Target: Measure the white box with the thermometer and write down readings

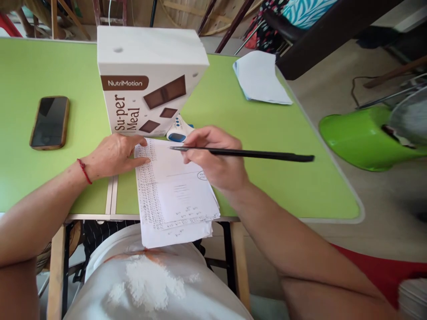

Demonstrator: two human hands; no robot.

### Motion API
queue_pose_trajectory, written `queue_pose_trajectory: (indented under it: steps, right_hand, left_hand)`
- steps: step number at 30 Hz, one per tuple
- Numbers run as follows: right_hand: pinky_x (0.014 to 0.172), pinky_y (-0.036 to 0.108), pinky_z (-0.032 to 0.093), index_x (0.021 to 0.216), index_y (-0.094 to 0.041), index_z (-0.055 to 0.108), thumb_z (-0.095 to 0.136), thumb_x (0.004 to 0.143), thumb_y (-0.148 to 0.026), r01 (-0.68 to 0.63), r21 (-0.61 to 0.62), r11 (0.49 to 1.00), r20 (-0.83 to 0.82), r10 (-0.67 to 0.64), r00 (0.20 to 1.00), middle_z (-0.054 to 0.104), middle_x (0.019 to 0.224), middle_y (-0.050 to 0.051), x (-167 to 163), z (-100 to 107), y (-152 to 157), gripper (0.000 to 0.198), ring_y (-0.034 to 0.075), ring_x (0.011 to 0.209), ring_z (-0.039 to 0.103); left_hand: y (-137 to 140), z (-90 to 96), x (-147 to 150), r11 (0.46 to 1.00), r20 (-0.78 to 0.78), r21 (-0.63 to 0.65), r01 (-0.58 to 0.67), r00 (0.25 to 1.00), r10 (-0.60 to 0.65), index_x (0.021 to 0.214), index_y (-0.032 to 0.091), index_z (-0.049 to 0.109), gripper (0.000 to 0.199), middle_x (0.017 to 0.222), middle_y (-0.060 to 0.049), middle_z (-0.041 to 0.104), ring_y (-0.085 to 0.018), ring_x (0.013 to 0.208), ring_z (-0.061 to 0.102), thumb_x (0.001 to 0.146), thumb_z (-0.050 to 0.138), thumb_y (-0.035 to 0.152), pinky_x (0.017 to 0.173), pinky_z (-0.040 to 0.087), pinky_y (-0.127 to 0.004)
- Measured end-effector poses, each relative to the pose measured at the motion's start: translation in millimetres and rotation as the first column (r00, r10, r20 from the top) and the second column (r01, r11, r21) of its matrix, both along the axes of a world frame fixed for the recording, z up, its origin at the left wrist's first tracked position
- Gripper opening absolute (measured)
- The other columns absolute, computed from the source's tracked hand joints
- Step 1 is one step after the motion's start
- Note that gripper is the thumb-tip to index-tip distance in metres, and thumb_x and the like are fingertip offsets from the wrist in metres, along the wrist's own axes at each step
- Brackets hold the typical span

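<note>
A stack of white sheets [187,191] lies in front of me, its lower end hanging past the table's near edge. Small handwriting fills the left side of the top sheet, and a few more marks run along the bottom. My left hand [115,153] rests at the sheet's upper left, thumb and forefinger spread apart on the paper. In my right hand [218,162] is a long, thin black pen [267,154], held nearly level with its pointed tip over the upper part of the sheet. Whether the tip touches the paper I cannot tell.
Behind the papers stands a white NutriMotion box [150,93]. A white and blue handheld device [178,133] sits by its base. A phone [50,122] lies left on the green table [273,186], folded paper [262,75] at back right. A green bin [355,142] is beyond the right edge.
</note>
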State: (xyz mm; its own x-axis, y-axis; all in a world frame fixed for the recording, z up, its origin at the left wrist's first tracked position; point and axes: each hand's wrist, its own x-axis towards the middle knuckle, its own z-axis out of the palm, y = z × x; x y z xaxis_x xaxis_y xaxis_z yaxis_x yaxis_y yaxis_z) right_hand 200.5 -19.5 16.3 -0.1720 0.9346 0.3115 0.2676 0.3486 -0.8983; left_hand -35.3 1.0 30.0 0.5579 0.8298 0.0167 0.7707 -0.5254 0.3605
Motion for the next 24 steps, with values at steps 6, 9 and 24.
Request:
queue_pose_trajectory:
  steps: [6, 9, 24]
  right_hand:
    - [0.047, 0.027, 0.039, 0.072, -0.023, 0.052, 0.056, 0.068, -0.024, -0.028, -0.113, 0.993, 0.02, 0.031, 0.999, 0.056, 0.06, -0.004, -21.0, -24.7, -1.4, 0.006, 0.01, 0.051, 0.045]
    - [0.048, 0.027, 0.039, 0.07, -0.023, 0.053, 0.057, 0.068, -0.025, 0.018, -0.043, 0.999, 0.037, -0.016, 0.999, 0.057, 0.059, -0.004, -24.9, -33.5, -4.9, 0.005, 0.011, 0.05, 0.046]
    - [0.049, 0.026, 0.038, 0.063, -0.024, 0.054, 0.055, 0.072, -0.025, 0.029, 0.04, 0.999, 0.121, -0.033, 0.992, 0.057, 0.055, -0.005, -25.4, -36.2, -7.5, 0.01, 0.01, 0.05, 0.044]
  left_hand:
    - [-0.8, -3.5, 6.4, 0.999, -0.097, -0.023, -0.049, 0.994, 0.046, 0.116, 0.011, 0.069, 0.042, 0.066, -0.003, 0.064, -0.019, 0.058, 0.058, 0.084, 0.071, 0.038, 0.055, 0.037, -0.028]
    - [-0.1, -4.0, 7.7, 0.997, -0.119, -0.054, -0.056, 0.992, 0.05, 0.12, 0.011, 0.068, 0.045, 0.066, -0.003, 0.064, -0.019, 0.06, 0.058, 0.083, 0.072, 0.037, 0.056, 0.036, -0.028]
    - [2.9, -5.8, 8.8, 0.995, -0.096, -0.066, -0.073, 0.993, 0.067, 0.117, 0.014, 0.068, 0.044, 0.066, 0.0, 0.062, -0.018, 0.061, 0.059, 0.08, 0.074, 0.038, 0.055, 0.035, -0.026]
